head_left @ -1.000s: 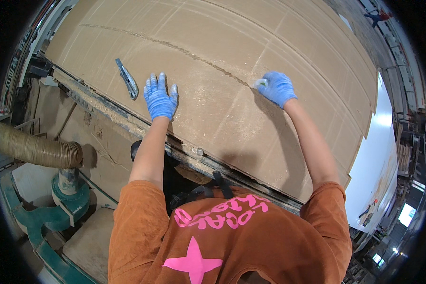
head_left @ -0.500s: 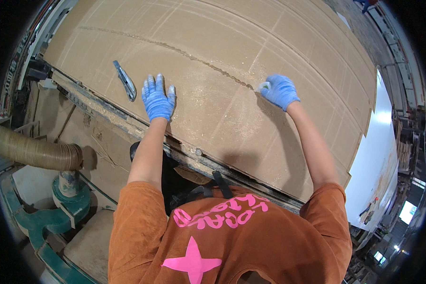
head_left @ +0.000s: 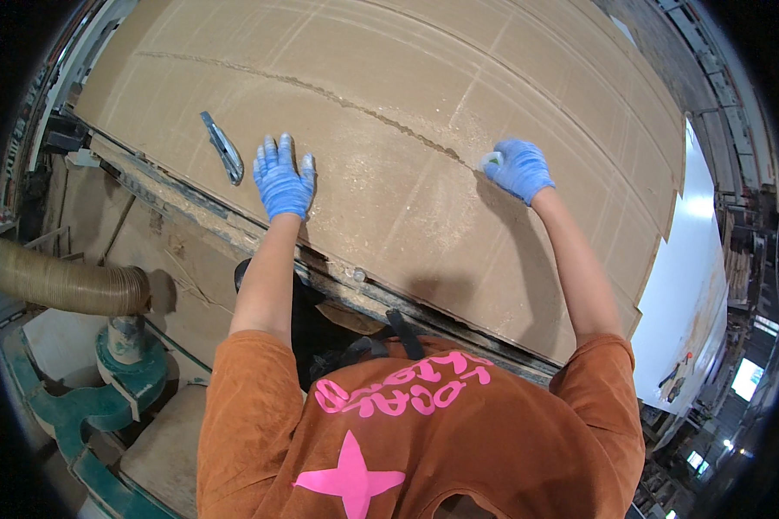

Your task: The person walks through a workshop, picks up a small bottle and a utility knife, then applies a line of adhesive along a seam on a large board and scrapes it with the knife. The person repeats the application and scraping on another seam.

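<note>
My right hand (head_left: 519,170), in a blue glove with paler fingertips, is closed around a small whitish translucent bottle (head_left: 492,159) with a bit of green on it; most of it is hidden by the fingers. The bottle is at the right end of a dark, wet-looking line (head_left: 363,110) that runs across the brown board (head_left: 363,186). My left hand (head_left: 283,177), gloved alike, lies flat on the board with its fingers spread. Beside it on the left rests a grey utility knife (head_left: 222,149).
Fine dust and chips are scattered over the board. A dusty metal edge (head_left: 190,208) runs along its near side. At lower left are a ribbed hose (head_left: 69,278) and a green pipe frame (head_left: 95,415). A white sheet (head_left: 679,294) sits at right, with tools (head_left: 677,374) on it.
My right hand has moved slightly to the right with the bottle, and the dark line now reaches a little farther. My left hand stays flat on the board.
</note>
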Demonstrator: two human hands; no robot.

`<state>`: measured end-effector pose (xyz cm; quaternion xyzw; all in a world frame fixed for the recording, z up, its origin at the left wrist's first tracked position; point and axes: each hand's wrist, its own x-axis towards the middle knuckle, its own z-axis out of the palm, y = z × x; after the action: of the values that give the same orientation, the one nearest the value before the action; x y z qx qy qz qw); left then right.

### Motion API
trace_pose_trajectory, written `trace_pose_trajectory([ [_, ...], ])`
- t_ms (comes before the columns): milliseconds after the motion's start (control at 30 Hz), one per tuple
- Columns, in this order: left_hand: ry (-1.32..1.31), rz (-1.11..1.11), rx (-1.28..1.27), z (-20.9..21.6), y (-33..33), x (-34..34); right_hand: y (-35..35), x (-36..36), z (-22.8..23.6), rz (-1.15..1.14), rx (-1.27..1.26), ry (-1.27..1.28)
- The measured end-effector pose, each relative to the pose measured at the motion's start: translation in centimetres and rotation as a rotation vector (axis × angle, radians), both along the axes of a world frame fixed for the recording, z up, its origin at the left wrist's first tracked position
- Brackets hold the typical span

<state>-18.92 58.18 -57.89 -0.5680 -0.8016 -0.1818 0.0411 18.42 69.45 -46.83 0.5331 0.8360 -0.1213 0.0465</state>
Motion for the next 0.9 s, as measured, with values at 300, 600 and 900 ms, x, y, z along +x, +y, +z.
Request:
trace_pose_trajectory([
  [300, -0.008, -0.008, -0.016, -0.2, -0.1, -0.1, -0.3, -1.0, 0.3, -0.09, -0.047, 0.039],
  [600, -0.014, -0.007, -0.016, -0.3, 0.0, -0.2, -0.7, 1.5, 0.6, -0.115, -0.053, 0.022],
  [900, -0.001, -0.01, -0.013, -0.1, 0.0, 0.0, -0.9, 2.2, -0.3, -0.082, -0.005, 0.022],
])
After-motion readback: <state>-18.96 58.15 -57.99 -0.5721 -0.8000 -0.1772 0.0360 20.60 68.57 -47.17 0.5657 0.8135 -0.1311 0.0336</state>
